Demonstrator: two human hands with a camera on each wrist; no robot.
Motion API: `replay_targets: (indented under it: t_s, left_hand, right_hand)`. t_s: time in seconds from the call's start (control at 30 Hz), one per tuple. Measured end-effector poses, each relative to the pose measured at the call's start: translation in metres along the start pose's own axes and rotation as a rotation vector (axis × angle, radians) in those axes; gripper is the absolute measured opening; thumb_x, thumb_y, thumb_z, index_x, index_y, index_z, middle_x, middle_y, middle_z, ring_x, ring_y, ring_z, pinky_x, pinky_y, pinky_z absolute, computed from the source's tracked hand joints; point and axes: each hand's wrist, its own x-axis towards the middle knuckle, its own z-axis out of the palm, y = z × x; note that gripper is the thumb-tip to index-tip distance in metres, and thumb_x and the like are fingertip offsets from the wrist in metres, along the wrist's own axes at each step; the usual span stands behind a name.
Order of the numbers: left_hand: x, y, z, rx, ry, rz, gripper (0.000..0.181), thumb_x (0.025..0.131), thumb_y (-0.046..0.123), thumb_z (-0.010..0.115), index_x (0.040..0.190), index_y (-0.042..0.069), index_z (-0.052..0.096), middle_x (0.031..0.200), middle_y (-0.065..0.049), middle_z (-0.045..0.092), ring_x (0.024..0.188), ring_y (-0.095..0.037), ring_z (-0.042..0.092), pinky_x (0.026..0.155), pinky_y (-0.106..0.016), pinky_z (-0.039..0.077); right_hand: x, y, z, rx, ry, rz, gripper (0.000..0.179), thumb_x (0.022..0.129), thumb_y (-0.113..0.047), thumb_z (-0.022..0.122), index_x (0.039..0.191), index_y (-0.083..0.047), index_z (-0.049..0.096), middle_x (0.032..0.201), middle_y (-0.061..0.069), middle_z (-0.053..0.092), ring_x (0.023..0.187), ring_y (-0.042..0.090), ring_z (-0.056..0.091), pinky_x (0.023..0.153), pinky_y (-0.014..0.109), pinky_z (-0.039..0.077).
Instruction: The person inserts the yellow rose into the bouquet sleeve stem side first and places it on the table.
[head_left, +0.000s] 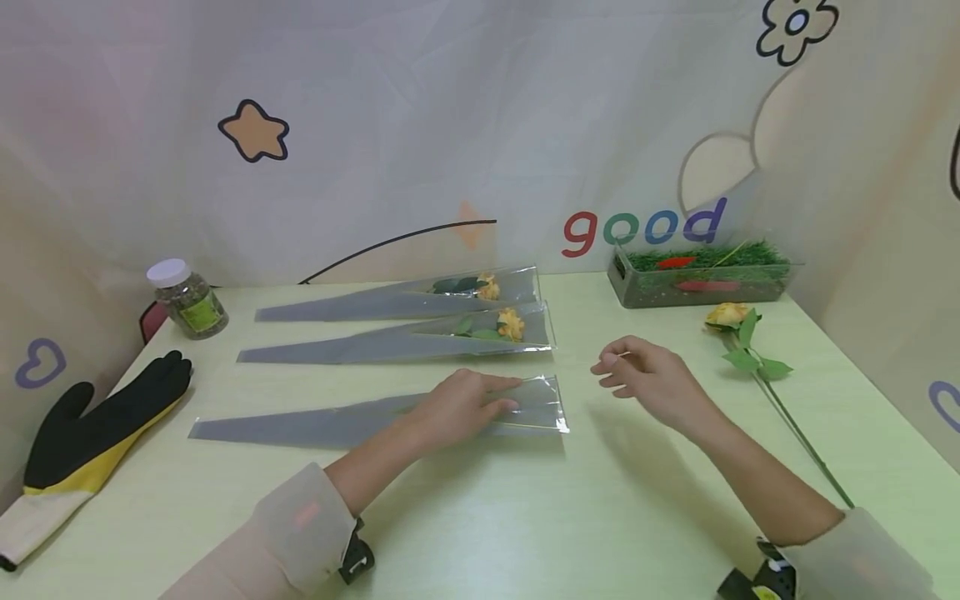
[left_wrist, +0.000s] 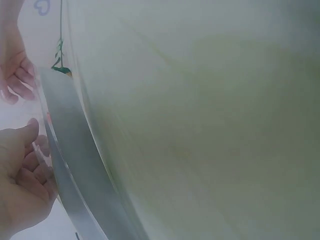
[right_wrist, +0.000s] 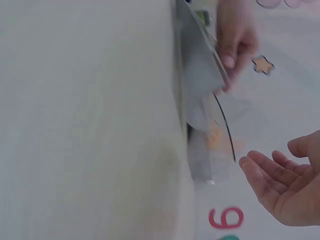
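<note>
My left hand (head_left: 465,404) holds a flower wrapping sleeve (head_left: 300,425), grey with a clear front, near its wide end. The thumb and index finger point right over the clear film; in the left wrist view the sleeve (left_wrist: 75,135) runs past the curled fingers. Its wide end is raised off the table in the right wrist view. My right hand (head_left: 652,379) hovers right of that end, fingers loosely bent and holding nothing. To its right lies a single yellow rose (head_left: 727,315) with green leaves and a long stem.
Behind lie two similar sleeves, each with a yellow rose: a middle sleeve (head_left: 337,346) and a far sleeve (head_left: 345,306). A planter with grass (head_left: 701,283) stands back right. On the left are a lidded jar (head_left: 197,308) and a black-and-yellow glove (head_left: 112,425).
</note>
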Motion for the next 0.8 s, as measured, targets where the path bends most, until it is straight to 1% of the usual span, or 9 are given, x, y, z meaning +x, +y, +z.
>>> replay_targets:
  t_s: [0.13,0.23,0.33,0.43,0.53,0.57,0.67,0.73,0.8]
  left_hand:
    - [0.000,0.000,0.000,-0.004,-0.005,0.006,0.039,0.092,0.022,0.060,0.128,0.008,0.057,0.044,0.010,0.023,0.040,-0.006,0.019,0.050,-0.022,0.030]
    - [0.000,0.000,0.000,-0.009,-0.009,0.003,0.039,0.092,0.023,0.059,0.128,0.008,0.056,0.044,0.009,0.024,0.040,-0.006,0.019,0.050,-0.022,0.031]
    - [0.000,-0.001,-0.001,-0.014,-0.013,-0.006,0.040,0.092,0.023,0.059,0.129,0.009,0.056,0.045,0.009,0.025,0.040,-0.006,0.019,0.050,-0.022,0.031]
    - [-0.001,-0.001,-0.001,-0.021,-0.018,-0.013,0.040,0.092,0.024,0.059,0.130,0.011,0.055,0.045,0.010,0.026,0.040,-0.005,0.019,0.050,-0.022,0.031]
    - [-0.001,-0.002,-0.001,-0.029,-0.020,-0.017,0.041,0.092,0.024,0.059,0.131,0.011,0.055,0.046,0.009,0.025,0.040,-0.006,0.019,0.050,-0.022,0.031]
    - [-0.001,-0.002,-0.001,-0.026,-0.019,-0.015,0.041,0.092,0.024,0.059,0.131,0.012,0.055,0.046,0.009,0.024,0.040,-0.006,0.019,0.050,-0.022,0.030]
    - [0.000,-0.002,0.000,-0.020,-0.015,-0.010,0.041,0.092,0.024,0.059,0.130,0.011,0.055,0.045,0.009,0.024,0.040,-0.006,0.020,0.050,-0.022,0.030]
    - [0.000,-0.002,-0.001,-0.017,-0.012,-0.009,0.041,0.092,0.024,0.059,0.130,0.011,0.055,0.046,0.009,0.024,0.041,-0.006,0.020,0.050,-0.022,0.030]
    - [0.000,-0.002,-0.001,-0.017,-0.012,-0.011,0.041,0.092,0.024,0.059,0.130,0.011,0.055,0.046,0.009,0.023,0.041,-0.005,0.020,0.050,-0.022,0.030]
  right_hand:
    - [-0.002,0.007,-0.026,0.000,0.038,0.001,0.036,0.101,-0.023,0.041,0.119,0.007,0.047,0.115,0.026,0.057,0.101,0.033,0.060,0.079,0.034,0.050]
    - [-0.002,0.017,-0.047,-0.027,0.062,0.011,0.038,0.101,-0.023,0.039,0.121,0.009,0.044,0.117,0.029,0.055,0.101,0.031,0.060,0.079,0.033,0.050]
    - [-0.001,0.030,-0.067,-0.067,0.085,0.058,0.044,0.101,-0.028,0.037,0.126,0.009,0.042,0.120,0.029,0.053,0.100,0.026,0.061,0.078,0.029,0.050]
    - [0.001,0.046,-0.087,-0.102,0.103,0.110,0.054,0.100,-0.034,0.037,0.131,0.009,0.038,0.124,0.030,0.050,0.095,0.015,0.062,0.077,0.027,0.050]
    - [0.002,0.063,-0.105,-0.149,0.137,0.152,0.062,0.099,-0.040,0.037,0.134,0.011,0.035,0.125,0.032,0.049,0.088,0.011,0.064,0.077,0.031,0.051]
    - [0.002,0.069,-0.111,-0.175,0.149,0.161,0.064,0.099,-0.041,0.036,0.134,0.012,0.035,0.124,0.033,0.048,0.088,0.013,0.065,0.077,0.034,0.050]
    - [0.001,0.084,-0.125,-0.249,0.163,0.194,0.065,0.098,-0.042,0.036,0.132,0.014,0.036,0.122,0.036,0.048,0.092,0.029,0.064,0.078,0.045,0.048]
    - [0.000,0.092,-0.132,-0.310,0.166,0.205,0.063,0.098,-0.040,0.036,0.129,0.014,0.039,0.118,0.036,0.051,0.093,0.038,0.061,0.074,0.048,0.048]
    - [-0.002,0.099,-0.137,-0.359,0.166,0.214,0.058,0.098,-0.036,0.037,0.125,0.014,0.043,0.111,0.035,0.055,0.090,0.041,0.061,0.070,0.046,0.047]
